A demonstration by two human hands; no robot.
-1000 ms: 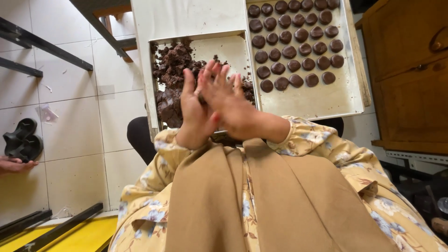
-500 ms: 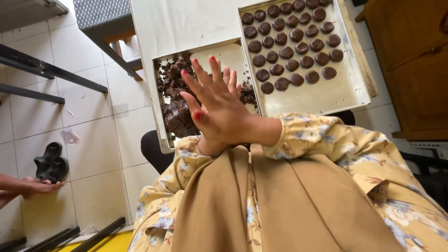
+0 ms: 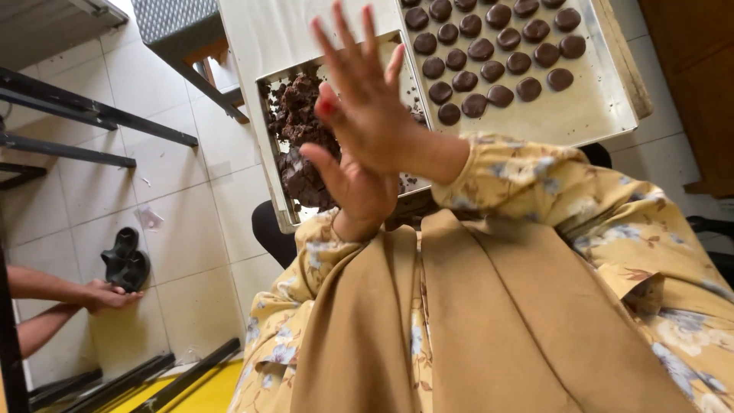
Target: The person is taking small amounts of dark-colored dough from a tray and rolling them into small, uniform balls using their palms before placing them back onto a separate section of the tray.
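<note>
Pressing palm against palm, the right hand [image 3: 371, 107] lay crosswise over the left hand [image 3: 348, 187]. All five right fingers were fanned wide and pointed up, and one red-painted nail showed at the thumb. The left thumb stuck out to the side, while the other left fingers were hidden behind the right palm. Whether anything sat squeezed between the palms could not be told.

Directly behind the pressed hands, one shallow metal tray [image 3: 269, 145] held a single rough heap of dark brown dough [image 3: 300, 134], with crumbs scattered over the bare part of the tray. Just beyond the right fingertips, touching that tray's far side, lay one larger baking sheet [image 3: 589, 115] lined with pale paper. On it were rows of round dark cookies [image 3: 500, 95]. The row nearest the hands counted five; more than twenty showed in all, and the farthest row was cut off by the frame edge.

Below the wrists came two yellow floral sleeves [image 3: 535, 183] and one tan cloth [image 3: 474, 321] hanging down the front.

Well off to the left-hand side and lower, two forearms of another person reached in, their hand [image 3: 107, 294] touching a black sandal-like shape [image 3: 126, 260] on the pale tiled floor [image 3: 191, 191]. One small clear scrap of wrapper [image 3: 149, 218] lay near it, with no print readable. Several black metal bars [image 3: 84, 115] crossed the tiles beyond, and one yellow strip [image 3: 195, 390] showed at the bottom edge.
</note>
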